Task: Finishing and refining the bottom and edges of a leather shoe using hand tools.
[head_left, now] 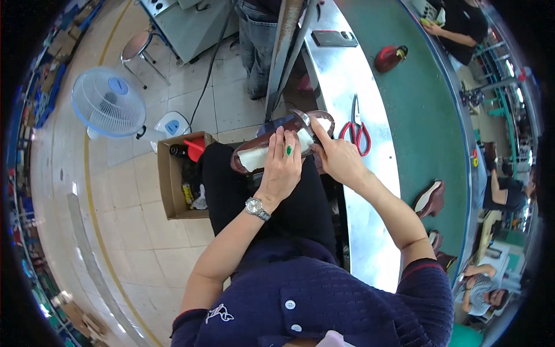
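Observation:
Across my lap lies a brown shoe [238, 164] with its underside up, showing white pieces along the bottom. My left hand [281, 165] holds it, fingers laid together across its middle. My right hand [336, 151] is closed around a metal tool [302, 118] with a curved, shiny head, which is over the shoe's far right end. Its grip is mostly hidden by my fingers, so its exact kind is unclear. On the metal bench edge to the right of that hand lie scissors [356, 124] with red handles.
A green conveyor belt [404, 127] carries a dark red shoe [391, 58] and several more shoes nearer me. A phone [334, 39] lies on the metal ledge. At left stand a cardboard box [167, 191] and a fan [108, 102]. Several people are nearby.

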`<state>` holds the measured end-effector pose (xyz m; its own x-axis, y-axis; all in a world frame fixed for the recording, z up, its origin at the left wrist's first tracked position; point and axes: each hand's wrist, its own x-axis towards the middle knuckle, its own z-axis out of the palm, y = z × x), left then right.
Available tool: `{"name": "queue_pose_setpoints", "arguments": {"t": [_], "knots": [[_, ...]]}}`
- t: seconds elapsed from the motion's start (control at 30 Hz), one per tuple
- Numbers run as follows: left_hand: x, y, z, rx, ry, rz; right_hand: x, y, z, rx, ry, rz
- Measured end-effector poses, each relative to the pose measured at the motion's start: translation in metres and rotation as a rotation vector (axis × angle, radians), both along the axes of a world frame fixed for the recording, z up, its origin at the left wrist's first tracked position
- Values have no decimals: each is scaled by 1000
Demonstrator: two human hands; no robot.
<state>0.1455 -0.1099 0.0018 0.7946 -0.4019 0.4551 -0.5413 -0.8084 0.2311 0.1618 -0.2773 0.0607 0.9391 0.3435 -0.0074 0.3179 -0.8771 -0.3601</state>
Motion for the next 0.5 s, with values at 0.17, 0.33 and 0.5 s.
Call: {"name": "queue_pose_setpoints", "arguments": {"t": [0.17,0.33,0.5], "knots": [[-1,5,-6,-3,-58,31,4,10,28,-114,56,86],[1,5,16,-247,174,26,-9,9,5,-129,30,8],[-4,23,22,72,212,126,-6,5,19,-175,131,0]]}}
